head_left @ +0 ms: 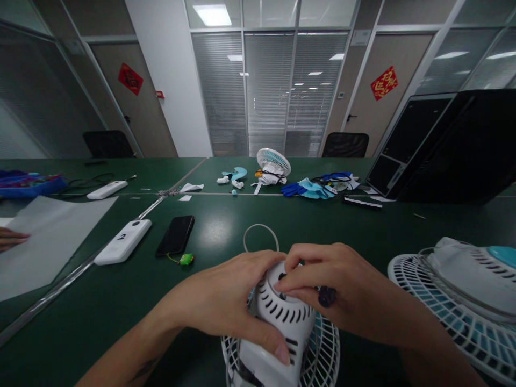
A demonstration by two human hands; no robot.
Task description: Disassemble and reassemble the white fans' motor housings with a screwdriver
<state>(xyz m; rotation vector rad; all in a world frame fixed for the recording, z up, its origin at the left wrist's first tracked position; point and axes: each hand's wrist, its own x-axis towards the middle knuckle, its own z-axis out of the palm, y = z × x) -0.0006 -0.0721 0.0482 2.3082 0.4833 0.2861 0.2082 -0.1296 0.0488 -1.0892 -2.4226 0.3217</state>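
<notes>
A small white fan (282, 322) lies grille-down at the table's near edge, its slotted motor housing facing up. My left hand (229, 301) is wrapped around the housing, thumb along its near side. At the housing's rounded end, my right hand (322, 285) has its fingers pinched together over a round cap with dark holes. What the fingertips hold, if anything, is hidden. A small dark, lumpy object (326, 296) shows against the right fingers; I cannot tell whether it is worn or held. A thin pale cord (261, 226) loops behind the fan.
To the right lies another white fan (447, 301), near a large black case (439, 145). A phone (176, 235) and a white power bank (123, 242) lie left. Farther back stands a small fan (273, 166) beside blue gloves (310, 188). Another person's hand (12, 238) rests on paper.
</notes>
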